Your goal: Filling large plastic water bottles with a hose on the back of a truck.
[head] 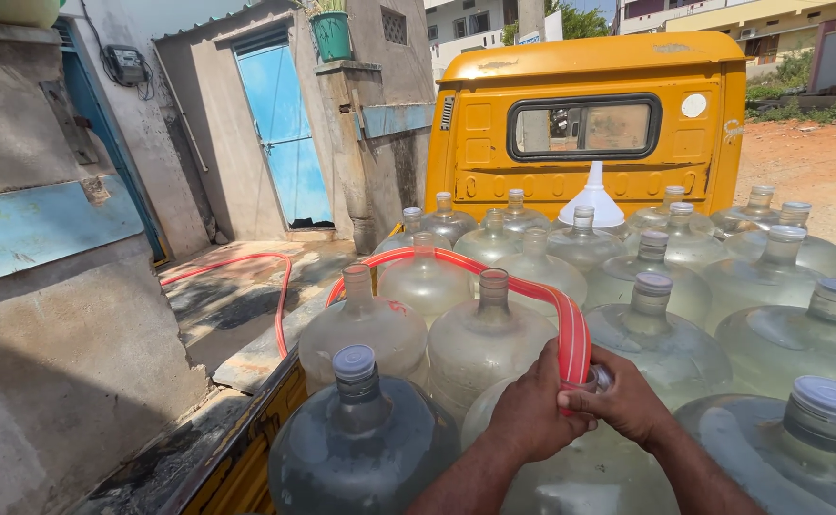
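Both my hands grip the end of a flat red hose at the neck of a large clear water jug in front of me. My left hand wraps the hose from the left. From the right, my right hand holds the hose end down over the jug's mouth. The hose arcs up over other jugs, then runs left down to the ground. A capped jug stands just left of my hands.
Several large clear jugs fill the bed of a yellow truck, some capped, some without caps. A white funnel sits in a far jug. A concrete wall and a blue door lie to the left.
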